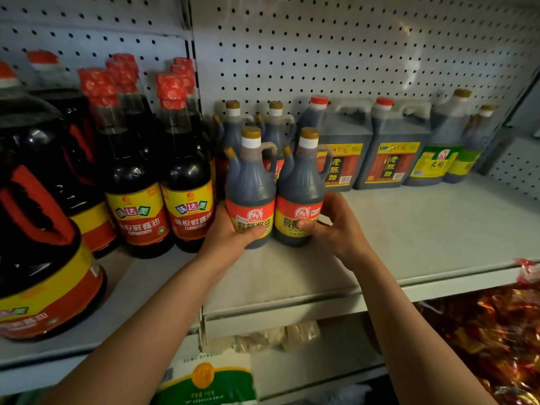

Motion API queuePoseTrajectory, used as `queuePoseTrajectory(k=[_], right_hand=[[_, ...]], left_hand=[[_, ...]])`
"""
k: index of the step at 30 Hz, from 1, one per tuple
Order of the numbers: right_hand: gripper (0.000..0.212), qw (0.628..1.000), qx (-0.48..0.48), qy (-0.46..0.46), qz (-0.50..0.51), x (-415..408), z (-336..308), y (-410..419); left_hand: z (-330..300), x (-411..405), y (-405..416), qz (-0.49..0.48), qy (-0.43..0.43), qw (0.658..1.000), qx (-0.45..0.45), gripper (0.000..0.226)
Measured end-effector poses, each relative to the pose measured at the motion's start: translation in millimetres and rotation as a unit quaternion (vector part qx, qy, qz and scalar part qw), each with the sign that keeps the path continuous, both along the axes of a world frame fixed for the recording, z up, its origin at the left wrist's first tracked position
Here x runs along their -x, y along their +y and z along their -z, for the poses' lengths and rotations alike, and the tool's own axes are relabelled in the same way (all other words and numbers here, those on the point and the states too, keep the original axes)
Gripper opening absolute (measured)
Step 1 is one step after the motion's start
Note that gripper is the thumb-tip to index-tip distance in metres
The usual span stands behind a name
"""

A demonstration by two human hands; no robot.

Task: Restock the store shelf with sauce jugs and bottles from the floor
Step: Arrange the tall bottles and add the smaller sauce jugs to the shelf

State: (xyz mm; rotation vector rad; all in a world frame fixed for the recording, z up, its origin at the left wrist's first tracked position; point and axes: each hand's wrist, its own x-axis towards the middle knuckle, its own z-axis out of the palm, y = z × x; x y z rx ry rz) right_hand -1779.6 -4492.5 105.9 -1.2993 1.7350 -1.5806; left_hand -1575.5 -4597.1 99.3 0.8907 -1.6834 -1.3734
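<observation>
Item: left hand (pixel 233 232). Fingers (pixel 257 233) were curled round the lower label of the left soy bottle (pixel 249 194), the thumb side hidden behind it. The bottle stood upright, or very nearly, at mid-depth of the shelf (pixel 409 235); whether its base rested fully on the shelf could not be told.

Item: right hand (pixel 339 226). The thumb (pixel 305 225) pressed the front label of the right soy bottle (pixel 301 191), the other fingers wrapping its far side. This bottle touched its twin, side to side.

Item: rear pair of matching bottles (pixel 233 127), directly behind, near the back edge of the shelf.

Item: tall red-capped bottles (pixel 187 176), just beside the left bottle, toward the shelf's left end.

Item: square vinegar jugs (pixel 342 147), along the back edge, toward the right end.

Handling note, as judged: the pair wanted sliding straight back until they met the rear pair, labels kept facing the front edge, bases flat, both released together. The left bottle had little clearance from the red-capped row; a skewed push would likely have knocked it.
</observation>
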Motion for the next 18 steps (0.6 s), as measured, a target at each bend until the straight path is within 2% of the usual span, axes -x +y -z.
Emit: queuePoseTrajectory(k=[7,14,16,18], right_hand=[[0.078,1.0,-0.013,0.008,0.005,5.2,-2.3,-20.7],[0.073,1.0,-0.01,0.011,0.001,5.7,2.7,-23.1],[0.076,1.0,-0.015,0.017,-0.003,5.5,2.0,-22.2],[0.086,0.999,-0.022,0.03,-0.012,5.3,-1.9,-20.6]], left_hand=[[-0.3,15.6,-9.9,-0.015,0.034,0.999,-0.03,0.087],[3.0,21.8,-11.4,-0.079,0.002,0.997,-0.015,0.088],[-1.0,23.0,3.3,-0.126,-0.016,0.991,0.04,0.092],[-14.4,22.8,26.5,-0.178,-0.018,0.97,0.164,0.101]])
